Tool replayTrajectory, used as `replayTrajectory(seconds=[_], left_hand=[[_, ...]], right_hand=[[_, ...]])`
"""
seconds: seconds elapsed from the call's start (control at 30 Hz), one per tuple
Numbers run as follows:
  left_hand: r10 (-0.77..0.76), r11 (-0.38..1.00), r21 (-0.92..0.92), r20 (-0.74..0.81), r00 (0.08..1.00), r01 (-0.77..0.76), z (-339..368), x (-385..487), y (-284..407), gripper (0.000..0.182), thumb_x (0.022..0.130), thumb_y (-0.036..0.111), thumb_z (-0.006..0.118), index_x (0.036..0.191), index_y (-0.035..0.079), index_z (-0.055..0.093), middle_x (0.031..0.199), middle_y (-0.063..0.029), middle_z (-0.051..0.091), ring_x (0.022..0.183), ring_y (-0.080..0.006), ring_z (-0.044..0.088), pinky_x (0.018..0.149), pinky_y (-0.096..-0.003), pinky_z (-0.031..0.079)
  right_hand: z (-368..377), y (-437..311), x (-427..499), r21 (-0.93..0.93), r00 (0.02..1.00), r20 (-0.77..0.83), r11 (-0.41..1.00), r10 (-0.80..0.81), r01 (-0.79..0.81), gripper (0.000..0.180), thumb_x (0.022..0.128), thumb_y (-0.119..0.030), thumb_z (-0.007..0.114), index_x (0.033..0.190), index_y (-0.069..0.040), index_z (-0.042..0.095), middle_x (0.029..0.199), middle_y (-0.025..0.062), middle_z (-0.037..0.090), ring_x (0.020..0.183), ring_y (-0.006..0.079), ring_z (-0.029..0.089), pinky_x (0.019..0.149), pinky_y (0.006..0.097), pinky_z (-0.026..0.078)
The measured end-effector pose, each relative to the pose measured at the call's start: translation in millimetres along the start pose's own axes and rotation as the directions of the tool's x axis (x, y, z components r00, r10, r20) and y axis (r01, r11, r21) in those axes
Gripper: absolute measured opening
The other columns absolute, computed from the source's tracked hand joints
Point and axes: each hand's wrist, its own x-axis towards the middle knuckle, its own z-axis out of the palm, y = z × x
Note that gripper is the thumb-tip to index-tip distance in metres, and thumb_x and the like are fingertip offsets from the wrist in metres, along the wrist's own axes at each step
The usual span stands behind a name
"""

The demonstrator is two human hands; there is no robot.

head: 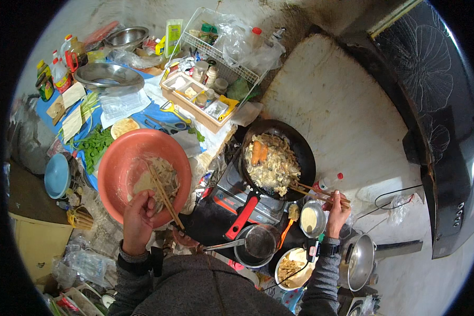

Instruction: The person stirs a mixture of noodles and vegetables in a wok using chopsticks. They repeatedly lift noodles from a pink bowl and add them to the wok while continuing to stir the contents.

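Note:
My right hand [338,209] holds a pair of wooden chopsticks [320,192], whose tips touch battered food at the lower right edge of a dark wok [309,158]. Bubbling oil, pale fried pieces [274,170] and orange-brown pieces [259,153] are in the wok, which has a red handle [243,217]. My left hand [140,209] is at the near rim of a large orange-red plastic basin [106,173], its fingers curled; whether they grip the rim is hard to tell. The basin holds pale batter with strips in it. Another pair of chopsticks [166,193] leans across its near right side.
A fine-mesh strainer [260,241] rests over a pot near me, beside a white bowl of fried food [290,272], a basting brush [290,221] and a small metal bowl [313,219]. Scissors [168,125], a seasoning box [193,96] and leafy greens [94,146] lie beyond the basin. A range hood [446,138] stands at right.

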Motion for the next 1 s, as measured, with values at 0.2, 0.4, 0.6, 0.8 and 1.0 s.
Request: replayTrajectory(seconds=[0.2, 0.4, 0.6, 0.8, 1.0], left_hand=[[-0.031, 0.998, 0.046, 0.027, 0.999, 0.030, 8, 1, -3, 0.019, 0.096, 0.024, 0.052, 0.102, 0.007, 0.057, 0.072, 0.0034, 0.048, 0.058, -0.0059, 0.040, 0.049, -0.0196, 0.034], [-0.054, 0.998, 0.041, 0.000, 0.999, 0.054, 10, 0, -2, 0.017, 0.095, 0.024, 0.053, 0.099, 0.009, 0.057, 0.071, 0.0052, 0.046, 0.058, -0.0051, 0.040, 0.048, -0.0187, 0.032], [-0.046, 0.996, 0.076, -0.029, 0.999, 0.048, 13, -2, -1, 0.017, 0.095, 0.025, 0.053, 0.099, 0.009, 0.059, 0.070, 0.0054, 0.047, 0.059, -0.0047, 0.040, 0.048, -0.0185, 0.033], [-0.070, 0.997, 0.046, 0.035, 0.997, 0.068, 24, -1, -12, 0.017, 0.095, 0.024, 0.051, 0.098, 0.008, 0.058, 0.069, 0.0048, 0.046, 0.058, -0.0059, 0.039, 0.047, -0.0197, 0.032], [-0.095, 0.995, 0.018, 0.034, 0.995, 0.095, 22, -1, -7, 0.017, 0.096, 0.023, 0.049, 0.096, 0.008, 0.057, 0.068, 0.0040, 0.044, 0.058, -0.0065, 0.039, 0.046, -0.0210, 0.032]], right_hand=[[36, 8, -23, -0.034, 0.980, 0.197, 0.999, 0.036, -0.030, 0.019, 0.094, -0.015, 0.060, 0.093, 0.004, 0.062, 0.069, 0.0073, 0.063, 0.058, 0.0133, 0.063, 0.051, 0.0261, 0.052], [25, 2, -23, -0.122, 0.983, 0.169, 0.991, 0.075, -0.055, 0.027, 0.096, -0.019, 0.058, 0.086, 0.006, 0.062, 0.067, 0.0083, 0.064, 0.051, 0.0136, 0.061, 0.047, 0.0249, 0.047], [40, 12, -27, 0.052, 0.993, 0.108, 0.998, 0.039, -0.045, 0.025, 0.096, -0.018, 0.057, 0.096, 0.007, 0.062, 0.074, 0.0083, 0.064, 0.056, 0.0141, 0.062, 0.051, 0.0261, 0.050], [61, 26, -35, 0.051, 0.992, 0.107, 0.996, 0.072, -0.078, 0.025, 0.095, -0.020, 0.060, 0.094, 0.004, 0.063, 0.075, 0.0051, 0.063, 0.056, 0.0099, 0.057, 0.050, 0.0230, 0.045], [53, 28, -25, 0.117, 0.989, 0.018, 0.982, 0.146, -0.147, 0.029, 0.095, -0.025, 0.059, 0.092, 0.004, 0.063, 0.070, 0.0058, 0.063, 0.055, 0.0118, 0.058, 0.049, 0.0244, 0.046]])
